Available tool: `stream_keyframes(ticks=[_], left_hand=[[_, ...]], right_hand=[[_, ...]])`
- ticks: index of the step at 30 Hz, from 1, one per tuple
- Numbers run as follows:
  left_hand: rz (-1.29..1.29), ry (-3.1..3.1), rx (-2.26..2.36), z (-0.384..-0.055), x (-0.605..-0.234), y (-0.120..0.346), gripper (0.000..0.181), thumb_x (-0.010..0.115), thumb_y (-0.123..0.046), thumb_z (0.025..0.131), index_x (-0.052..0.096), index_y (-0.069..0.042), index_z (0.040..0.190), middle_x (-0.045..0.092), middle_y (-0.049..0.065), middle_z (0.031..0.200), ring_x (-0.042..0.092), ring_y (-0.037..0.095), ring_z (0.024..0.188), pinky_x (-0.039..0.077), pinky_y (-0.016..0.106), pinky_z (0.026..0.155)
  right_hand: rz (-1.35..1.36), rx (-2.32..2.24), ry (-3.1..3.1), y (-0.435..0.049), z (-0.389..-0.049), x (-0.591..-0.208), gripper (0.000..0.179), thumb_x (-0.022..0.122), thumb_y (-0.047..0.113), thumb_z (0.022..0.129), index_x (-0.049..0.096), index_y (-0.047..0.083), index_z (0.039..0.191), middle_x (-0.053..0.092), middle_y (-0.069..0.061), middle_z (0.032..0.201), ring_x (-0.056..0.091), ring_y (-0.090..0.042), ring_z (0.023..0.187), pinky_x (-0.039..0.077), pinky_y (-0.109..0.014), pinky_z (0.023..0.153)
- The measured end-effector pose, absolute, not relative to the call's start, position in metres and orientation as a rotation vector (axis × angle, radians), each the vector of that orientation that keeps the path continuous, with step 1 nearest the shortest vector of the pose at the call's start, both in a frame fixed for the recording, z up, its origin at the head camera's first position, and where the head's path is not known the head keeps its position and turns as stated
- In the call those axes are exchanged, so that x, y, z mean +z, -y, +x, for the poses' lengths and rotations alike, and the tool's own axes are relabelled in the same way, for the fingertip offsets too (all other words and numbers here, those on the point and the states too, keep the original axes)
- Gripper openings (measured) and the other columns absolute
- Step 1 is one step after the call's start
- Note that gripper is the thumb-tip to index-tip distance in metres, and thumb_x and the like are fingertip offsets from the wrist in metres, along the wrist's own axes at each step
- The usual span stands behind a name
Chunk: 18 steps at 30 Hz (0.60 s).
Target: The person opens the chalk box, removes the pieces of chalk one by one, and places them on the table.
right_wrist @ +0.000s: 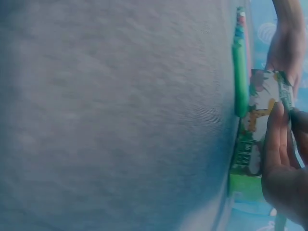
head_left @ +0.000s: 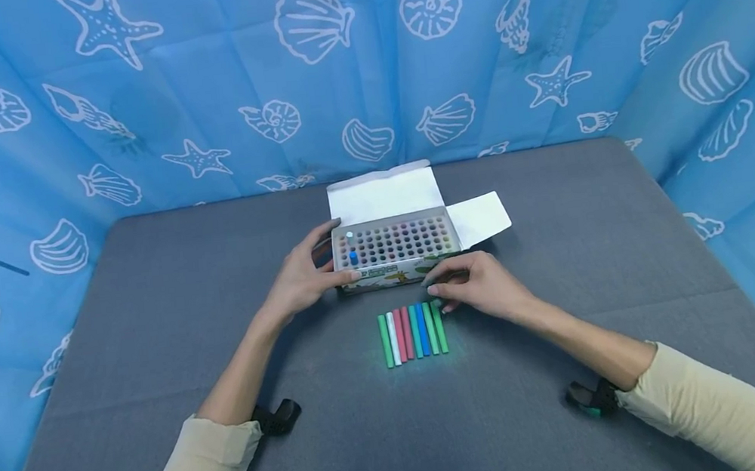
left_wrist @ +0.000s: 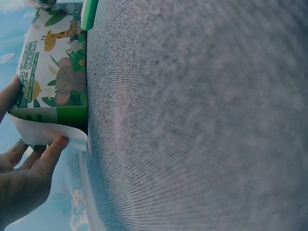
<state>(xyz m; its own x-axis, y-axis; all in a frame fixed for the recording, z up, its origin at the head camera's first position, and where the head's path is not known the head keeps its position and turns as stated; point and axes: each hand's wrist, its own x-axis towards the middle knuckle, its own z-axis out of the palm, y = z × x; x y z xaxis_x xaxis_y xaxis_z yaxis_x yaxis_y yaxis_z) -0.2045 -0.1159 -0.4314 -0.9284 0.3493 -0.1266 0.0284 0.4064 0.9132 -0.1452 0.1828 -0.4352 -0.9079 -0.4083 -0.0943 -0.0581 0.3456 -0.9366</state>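
A printed cardboard box (head_left: 388,274) with animal pictures stands with its lid raised. Its top is a grid of small round holes, where a white stick (head_left: 349,236) and a blue stick (head_left: 353,257) poke up at the left. My left hand (head_left: 300,277) grips the box's left end, thumb at the front, fingers around the side flap (left_wrist: 45,132). Several coloured sticks like chalk lie side by side before the box, including a blue stick (head_left: 422,330) and a green stick (head_left: 439,328). Over the row's right end hovers my right hand (head_left: 481,284), fingers loosely bent, nothing visible between them.
Behind the box its white lid (head_left: 384,197) leans back, and a white side flap (head_left: 480,218) sticks out to the right. A grey cloth (head_left: 218,281) covers the table. Blue curtains (head_left: 376,84) with shell prints hang behind and at both sides.
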Motion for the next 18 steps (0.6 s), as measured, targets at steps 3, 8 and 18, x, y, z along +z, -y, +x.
stream_keyframes(ticks=[3,8,18], left_hand=[[0.323,-2.372,1.528,-0.204,-0.431,0.116,0.089,0.083,-0.013,0.083,0.032,-0.020,0.156,0.031,0.012,0.157,0.032,0.031,0.144,0.043,0.041,0.113],[0.318,-2.364,1.531,-0.205,-0.431,0.116,0.090,0.083,-0.012,0.083,0.031,-0.019,0.156,0.031,0.012,0.157,0.033,0.032,0.144,0.044,0.041,0.112],[0.327,-2.371,1.520,-0.205,-0.431,0.115,0.091,0.084,-0.015,0.082,0.031,-0.019,0.156,0.029,0.012,0.158,0.033,0.032,0.144,0.045,0.041,0.111]], right_hand=[[-0.477,-1.610,-2.300,-0.181,-0.148,-0.431,0.018,0.068,0.008,0.094,0.072,-0.003,0.109,0.072,-0.015,0.093,0.071,-0.023,0.072,0.064,-0.040,0.068],[-0.523,-1.631,-2.315,-0.174,-0.153,-0.419,0.020,0.068,0.005,0.094,0.070,-0.004,0.111,0.072,-0.020,0.094,0.071,-0.029,0.074,0.063,-0.045,0.070],[-0.572,-1.614,-2.388,-0.162,-0.167,-0.401,0.020,0.067,0.006,0.095,0.071,0.000,0.114,0.070,-0.014,0.098,0.070,-0.036,0.075,0.061,-0.052,0.072]])
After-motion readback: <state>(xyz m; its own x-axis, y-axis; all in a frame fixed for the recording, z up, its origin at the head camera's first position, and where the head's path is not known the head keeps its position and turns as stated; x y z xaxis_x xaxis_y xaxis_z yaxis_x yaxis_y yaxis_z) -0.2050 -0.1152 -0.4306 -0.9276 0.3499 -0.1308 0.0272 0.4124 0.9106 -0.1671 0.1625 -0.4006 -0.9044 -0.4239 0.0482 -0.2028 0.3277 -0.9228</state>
